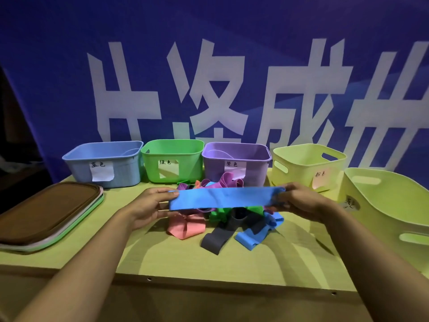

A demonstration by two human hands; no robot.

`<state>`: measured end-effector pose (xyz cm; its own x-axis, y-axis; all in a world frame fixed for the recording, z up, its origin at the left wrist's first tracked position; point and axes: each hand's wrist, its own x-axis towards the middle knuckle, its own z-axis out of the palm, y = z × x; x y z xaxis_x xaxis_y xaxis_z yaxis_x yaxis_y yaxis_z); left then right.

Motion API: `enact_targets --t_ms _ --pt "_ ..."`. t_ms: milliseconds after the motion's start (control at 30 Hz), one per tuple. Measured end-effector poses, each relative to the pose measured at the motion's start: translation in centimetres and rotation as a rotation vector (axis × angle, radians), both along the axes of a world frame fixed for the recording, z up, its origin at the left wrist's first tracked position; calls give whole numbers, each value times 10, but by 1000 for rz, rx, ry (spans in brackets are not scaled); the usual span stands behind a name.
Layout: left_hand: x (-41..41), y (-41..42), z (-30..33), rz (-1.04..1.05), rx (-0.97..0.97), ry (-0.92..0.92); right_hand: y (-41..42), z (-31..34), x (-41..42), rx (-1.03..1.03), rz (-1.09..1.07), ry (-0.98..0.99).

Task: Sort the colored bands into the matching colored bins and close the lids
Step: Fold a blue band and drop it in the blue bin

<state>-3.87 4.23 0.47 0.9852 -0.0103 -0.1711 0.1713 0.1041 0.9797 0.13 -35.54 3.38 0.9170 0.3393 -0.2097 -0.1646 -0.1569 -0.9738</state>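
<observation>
Head view: your left hand (148,206) and right hand (299,202) each pinch one end of a blue band (222,197), held taut above the pile (222,219). Risk: one end slips, snapping it back into the pile. Count: five bins, blue bin (104,163) far left; one stack of lids (46,214).

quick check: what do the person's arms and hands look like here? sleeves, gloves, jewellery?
Both arms are bare from the bottom edge of the head view up to the hands: no sleeves show. The left hand and right hand wear no gloves. No watch, bracelet or ring is visible on either wrist or on the fingers that show. No markings, tape or cables on the arms.
</observation>
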Motion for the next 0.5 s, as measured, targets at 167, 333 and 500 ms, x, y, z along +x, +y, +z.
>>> enact_targets --t_ms 167,333,500 --pt "-1 0 -10 28 20 -7 2 7 3 159 -268 -185" --pt "-5 -12 -18 29 161 -32 9 10 9 189 -493 -268" --pt "-18 -45 -18 -146 453 4 22 39 21 174 -589 -420"
